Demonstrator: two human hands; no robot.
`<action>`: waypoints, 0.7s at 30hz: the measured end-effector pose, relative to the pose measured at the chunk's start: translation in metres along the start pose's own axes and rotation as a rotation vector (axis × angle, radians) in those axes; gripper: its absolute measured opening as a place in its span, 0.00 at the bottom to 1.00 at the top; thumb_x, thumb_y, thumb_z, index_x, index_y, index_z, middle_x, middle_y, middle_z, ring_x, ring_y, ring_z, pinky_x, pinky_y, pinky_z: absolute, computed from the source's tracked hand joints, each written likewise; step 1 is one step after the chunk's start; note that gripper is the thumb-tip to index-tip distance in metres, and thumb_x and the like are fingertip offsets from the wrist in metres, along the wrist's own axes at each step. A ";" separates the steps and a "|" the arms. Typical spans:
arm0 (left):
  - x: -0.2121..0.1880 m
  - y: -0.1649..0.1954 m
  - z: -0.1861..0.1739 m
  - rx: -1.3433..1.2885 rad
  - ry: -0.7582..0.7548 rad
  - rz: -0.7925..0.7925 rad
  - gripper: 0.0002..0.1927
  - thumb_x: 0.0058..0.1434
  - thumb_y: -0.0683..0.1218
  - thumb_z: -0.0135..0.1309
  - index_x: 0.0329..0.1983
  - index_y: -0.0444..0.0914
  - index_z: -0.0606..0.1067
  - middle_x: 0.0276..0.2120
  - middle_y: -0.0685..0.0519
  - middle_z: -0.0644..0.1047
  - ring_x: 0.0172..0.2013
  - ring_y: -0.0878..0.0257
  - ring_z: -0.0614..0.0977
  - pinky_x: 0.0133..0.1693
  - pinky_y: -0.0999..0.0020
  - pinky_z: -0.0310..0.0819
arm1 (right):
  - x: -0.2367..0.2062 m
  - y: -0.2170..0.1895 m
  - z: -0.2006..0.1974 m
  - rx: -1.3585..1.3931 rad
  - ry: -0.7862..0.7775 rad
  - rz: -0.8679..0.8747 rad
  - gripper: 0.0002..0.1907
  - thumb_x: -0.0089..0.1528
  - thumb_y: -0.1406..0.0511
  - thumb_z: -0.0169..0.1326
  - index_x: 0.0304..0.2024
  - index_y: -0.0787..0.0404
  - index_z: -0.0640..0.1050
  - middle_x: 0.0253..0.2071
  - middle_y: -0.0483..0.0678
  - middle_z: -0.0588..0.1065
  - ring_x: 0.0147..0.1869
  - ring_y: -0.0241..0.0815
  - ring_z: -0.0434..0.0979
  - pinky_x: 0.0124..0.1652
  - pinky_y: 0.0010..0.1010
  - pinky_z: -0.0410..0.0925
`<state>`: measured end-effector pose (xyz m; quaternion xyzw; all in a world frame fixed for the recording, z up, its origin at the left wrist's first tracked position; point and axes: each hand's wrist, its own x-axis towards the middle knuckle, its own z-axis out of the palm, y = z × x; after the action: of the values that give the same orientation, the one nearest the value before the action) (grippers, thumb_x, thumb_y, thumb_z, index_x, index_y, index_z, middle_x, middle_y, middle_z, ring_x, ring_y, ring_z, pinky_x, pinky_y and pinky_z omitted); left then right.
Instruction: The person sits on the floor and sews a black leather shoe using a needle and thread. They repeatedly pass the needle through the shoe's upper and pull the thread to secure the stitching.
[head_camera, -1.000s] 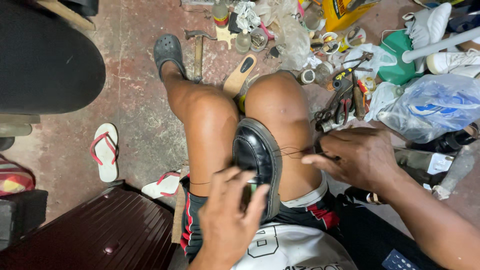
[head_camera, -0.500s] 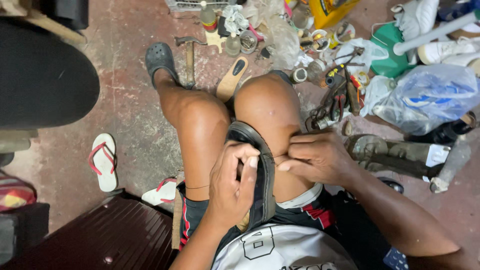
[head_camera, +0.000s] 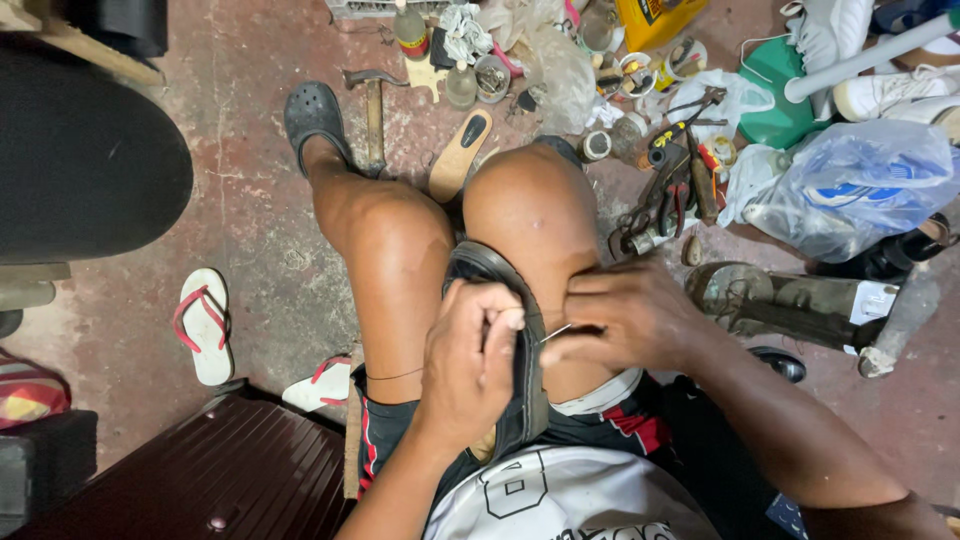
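Stained reddish concrete floor (head_camera: 260, 200) spreads under a seated person's bare knees. Clamped between the thighs at centre stands a dark shoe (head_camera: 505, 330), sole edge up, toe toward 12 o'clock. Left hand (head_camera: 470, 365) curls over the shoe's rim, its fingers pressed together around the upper. Right hand (head_camera: 625, 320), just at 3 o'clock of the shoe, has its fingers pinching a thin needle (head_camera: 556, 332) whose tip meets the shoe's edge. At 12 o'clock lie a hammer (head_camera: 372, 100) and a tan insole (head_camera: 460, 152); at 2 o'clock, a heap of tools (head_camera: 670, 190). White flip-flop (head_camera: 203, 325) rests at 9 o'clock.
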<state>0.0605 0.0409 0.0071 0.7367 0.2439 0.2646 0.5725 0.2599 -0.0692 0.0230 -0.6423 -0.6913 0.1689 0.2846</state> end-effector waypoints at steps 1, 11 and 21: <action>-0.002 -0.002 0.000 -0.134 -0.005 -0.114 0.02 0.71 0.40 0.48 0.45 0.36 0.70 0.36 0.52 0.75 0.34 0.64 0.77 0.38 0.70 0.75 | 0.000 -0.004 0.002 -0.010 0.039 -0.074 0.21 0.48 0.49 0.69 0.25 0.57 0.79 0.25 0.43 0.70 0.25 0.44 0.73 0.26 0.38 0.65; -0.002 -0.002 -0.018 -0.840 -0.221 -0.276 0.15 0.73 0.36 0.48 0.62 0.35 0.68 0.41 0.51 0.79 0.36 0.72 0.77 0.36 0.77 0.71 | -0.030 -0.007 -0.008 0.296 -0.360 0.126 0.06 0.62 0.63 0.62 0.35 0.59 0.80 0.37 0.42 0.77 0.34 0.35 0.81 0.30 0.27 0.72; -0.003 0.032 -0.008 0.320 -0.096 0.097 0.42 0.53 0.51 0.70 0.69 0.39 0.65 0.38 0.50 0.77 0.32 0.60 0.81 0.33 0.65 0.77 | -0.003 -0.031 -0.014 0.440 -0.092 0.468 0.10 0.56 0.64 0.67 0.38 0.58 0.83 0.21 0.44 0.73 0.22 0.34 0.69 0.24 0.25 0.63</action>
<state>0.0550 0.0374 0.0395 0.8412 0.2196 0.2141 0.4454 0.2438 -0.0772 0.0522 -0.6985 -0.4838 0.4042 0.3385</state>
